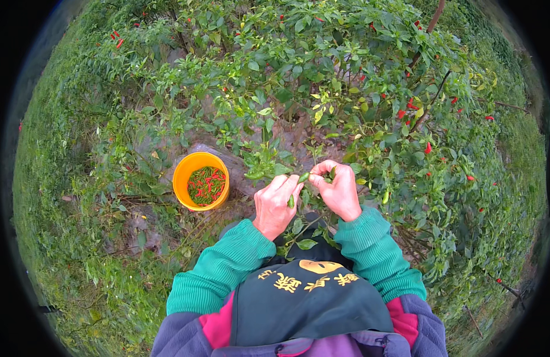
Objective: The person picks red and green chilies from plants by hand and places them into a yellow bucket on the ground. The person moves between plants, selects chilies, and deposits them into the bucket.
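Observation:
My left hand [277, 206] is closed around green chili peppers; the end of one green chili [291, 202] shows below its fingers. Between the two hands lies another green chili [304, 177], its far end at the fingertips of my right hand [337, 188]. Those right fingers are pinched together, and a dark green chili [332, 173] shows against them. Just left of my left hand, more green chilies [254, 176] hang among leaves. A yellow bucket [180, 180] stands further left, holding many red and green chilies [206, 185].
Leafy chili plants [297, 58] surround me, with red chilies [411, 105] mostly at the upper right. Bare stakes or branches [429, 102] lean among them. Under the plants lies greyish ground sheeting [234, 163]. A dark apron [302, 308] with writing covers my front.

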The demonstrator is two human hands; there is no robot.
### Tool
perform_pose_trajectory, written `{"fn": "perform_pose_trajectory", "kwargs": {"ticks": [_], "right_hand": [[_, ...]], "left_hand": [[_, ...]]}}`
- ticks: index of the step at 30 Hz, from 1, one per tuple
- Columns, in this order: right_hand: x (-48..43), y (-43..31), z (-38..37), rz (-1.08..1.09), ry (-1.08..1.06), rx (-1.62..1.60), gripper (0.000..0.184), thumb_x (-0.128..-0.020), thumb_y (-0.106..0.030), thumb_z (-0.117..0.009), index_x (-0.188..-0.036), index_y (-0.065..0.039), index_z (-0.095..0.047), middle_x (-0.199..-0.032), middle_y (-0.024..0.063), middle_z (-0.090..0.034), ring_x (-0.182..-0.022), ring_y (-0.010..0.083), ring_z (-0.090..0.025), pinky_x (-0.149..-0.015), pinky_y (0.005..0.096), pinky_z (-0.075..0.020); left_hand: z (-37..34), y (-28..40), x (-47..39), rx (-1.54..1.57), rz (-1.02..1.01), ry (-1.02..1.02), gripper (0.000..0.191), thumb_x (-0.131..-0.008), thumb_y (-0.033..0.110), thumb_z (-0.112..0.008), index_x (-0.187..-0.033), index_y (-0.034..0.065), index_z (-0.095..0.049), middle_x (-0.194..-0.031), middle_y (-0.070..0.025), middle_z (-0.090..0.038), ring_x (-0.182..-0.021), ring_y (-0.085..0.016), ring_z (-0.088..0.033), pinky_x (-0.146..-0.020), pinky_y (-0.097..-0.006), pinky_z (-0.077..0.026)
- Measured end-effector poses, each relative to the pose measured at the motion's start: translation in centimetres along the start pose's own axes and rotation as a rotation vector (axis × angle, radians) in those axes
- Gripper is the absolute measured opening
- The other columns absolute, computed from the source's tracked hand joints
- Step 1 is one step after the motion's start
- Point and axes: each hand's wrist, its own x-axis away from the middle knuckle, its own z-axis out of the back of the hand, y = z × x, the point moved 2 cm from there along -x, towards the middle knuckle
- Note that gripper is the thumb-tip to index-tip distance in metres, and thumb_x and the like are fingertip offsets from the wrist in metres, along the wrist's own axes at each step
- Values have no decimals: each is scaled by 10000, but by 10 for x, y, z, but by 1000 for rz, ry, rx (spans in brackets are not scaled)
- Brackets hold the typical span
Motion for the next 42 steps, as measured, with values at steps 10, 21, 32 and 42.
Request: {"fn": "perform_pose_trajectory", "kwargs": {"ticks": [10, 21, 32, 42], "right_hand": [[0, -16, 5, 49, -13, -26, 69, -776, 16, -621, -809, 26, -561, -758, 34, -581, -742, 102, -517, -701, 257, -438], [9, -29, 20, 171, -45, 98, 253, -713, 51, -657, -957, -2, -614, -838, 85, -550, -654, 156, -500, -615, 268, -434], [15, -42, 18, 421, -72, 529, 171, -635, -145, -746, -707, -37, -633, -1140, 126, -497, -954, 313, -482, -841, 471, -327], [-7, -43, 19, 351, -512, 400, 163, -786, -141, -644, -937, -84, -621, -876, 78, -584, -887, 272, -528, -784, 399, -339]], "left_hand": [[109, -123, 35, 967, 950, 123, 241, -898, 217, -587, -999, 0, -618, -645, 42, -483, -480, -30, -394, -401, -178, -230], [135, -238, 25, 300, 802, 39, 362, -812, 101, -654, -1148, -14, -584, -1176, -179, -575, -1088, -215, -556, -913, -332, -450], [33, -13, 6, 620, 416, -124, 181, -751, 13, -696, -918, -40, -649, -840, -55, -579, -762, -123, -541, -671, -253, -448], [23, -20, 1, 944, 472, -282, 145, -771, -26, -671, -909, -30, -627, -905, -57, -595, -821, -116, -576, -672, -251, -488]]}}
